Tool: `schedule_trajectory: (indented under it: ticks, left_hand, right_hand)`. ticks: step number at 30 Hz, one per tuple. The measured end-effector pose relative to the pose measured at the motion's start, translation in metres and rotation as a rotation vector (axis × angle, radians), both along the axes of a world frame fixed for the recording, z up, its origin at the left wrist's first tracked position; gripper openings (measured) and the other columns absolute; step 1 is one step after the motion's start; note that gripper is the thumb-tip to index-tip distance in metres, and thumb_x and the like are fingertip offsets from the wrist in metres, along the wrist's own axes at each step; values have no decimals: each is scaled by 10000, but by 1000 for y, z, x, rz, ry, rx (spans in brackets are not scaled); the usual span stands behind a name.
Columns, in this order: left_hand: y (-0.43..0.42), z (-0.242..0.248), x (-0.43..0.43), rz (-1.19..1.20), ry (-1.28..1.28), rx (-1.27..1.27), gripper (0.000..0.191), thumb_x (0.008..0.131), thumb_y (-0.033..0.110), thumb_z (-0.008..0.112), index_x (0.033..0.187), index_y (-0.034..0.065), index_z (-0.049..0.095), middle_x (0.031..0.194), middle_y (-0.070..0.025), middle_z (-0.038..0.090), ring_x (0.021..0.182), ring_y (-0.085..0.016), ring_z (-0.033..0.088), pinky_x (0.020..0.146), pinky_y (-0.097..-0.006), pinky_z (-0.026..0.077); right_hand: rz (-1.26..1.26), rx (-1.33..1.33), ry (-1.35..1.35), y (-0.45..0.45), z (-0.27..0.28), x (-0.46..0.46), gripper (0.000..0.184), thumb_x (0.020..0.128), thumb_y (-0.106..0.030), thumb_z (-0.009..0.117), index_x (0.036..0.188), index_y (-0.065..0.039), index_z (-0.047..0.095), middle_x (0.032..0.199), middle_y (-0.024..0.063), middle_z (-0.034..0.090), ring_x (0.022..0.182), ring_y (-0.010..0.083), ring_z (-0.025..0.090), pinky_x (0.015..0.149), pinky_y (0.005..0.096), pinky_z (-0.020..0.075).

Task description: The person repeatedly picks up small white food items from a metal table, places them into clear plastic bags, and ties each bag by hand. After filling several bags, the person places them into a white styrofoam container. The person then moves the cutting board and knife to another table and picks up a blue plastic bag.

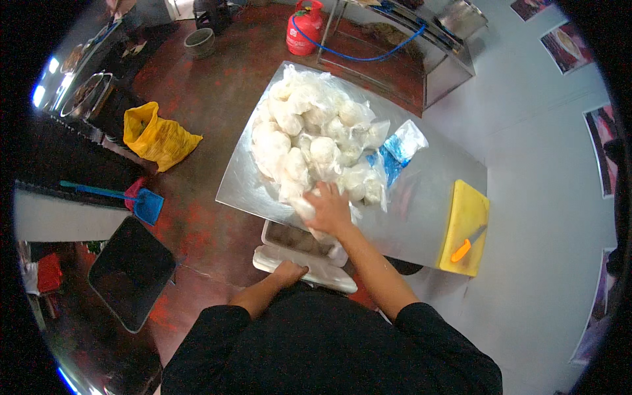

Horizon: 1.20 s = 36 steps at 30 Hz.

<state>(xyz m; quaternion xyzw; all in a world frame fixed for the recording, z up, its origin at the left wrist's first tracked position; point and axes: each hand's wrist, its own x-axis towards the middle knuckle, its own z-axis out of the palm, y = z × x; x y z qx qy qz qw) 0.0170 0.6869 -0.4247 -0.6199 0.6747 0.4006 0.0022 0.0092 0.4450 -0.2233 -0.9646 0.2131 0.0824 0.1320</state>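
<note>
A heap of clear plastic bags [296, 123] with pale round lumps inside covers the far left part of a steel table [419, 207]. My right hand [330, 210] is at the near edge of that heap, its fingers closed around one filled bag [303, 207]. What is in the bag cannot be made out. Below the table edge stands a white plastic box [269, 232], uncovered, with brownish, blurred contents. My left hand [291, 272] grips the box's white lid [326, 274], which tilts toward my body.
A yellow cutting board [456, 217] with an orange-handled knife [461, 251] lies at the table's right end. Blue-and-white packaging [395, 153] is beside the bags. On the floor are a yellow sack [160, 138], a blue dustpan [148, 205] and a red gas cylinder [302, 32].
</note>
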Motion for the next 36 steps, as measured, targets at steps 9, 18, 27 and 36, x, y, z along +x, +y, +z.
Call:
schedule_trajectory:
  ticks: [9,18,27,36]
  left_hand:
    - [3,-7,-5,392,259,-114,330,1009,268,507,1249,106,665,1200,-212,724,1069,-399,718,865,-512,581]
    - [3,6,-3,1,-21,-50,302,959,233,578,1238,131,629,931,-210,748,866,-426,743,731,-554,579]
    - [0,-4,-4,6,-27,-15,263,961,191,559,1199,117,643,955,-211,753,886,-428,747,753,-543,587]
    - [2,-26,-8,203,81,-163,280,977,244,550,1208,122,654,1071,-182,752,1030,-380,727,902,-524,557]
  right_hand:
    - [110,-73,-132,108,-73,-94,613,736,-405,859,1302,-251,681,1427,161,559,1290,396,534,978,598,468]
    - [-400,-30,-353,-75,28,-50,847,746,-602,805,1436,-159,592,1520,261,468,1364,454,484,1070,591,450]
    - [-346,-89,-141,-39,-47,-6,681,798,-456,778,1406,-204,604,1424,176,507,1320,368,499,1042,709,377]
    - [-40,-83,-295,70,-77,-113,374,820,-300,739,1181,-219,681,1160,147,567,1067,348,597,913,645,421]
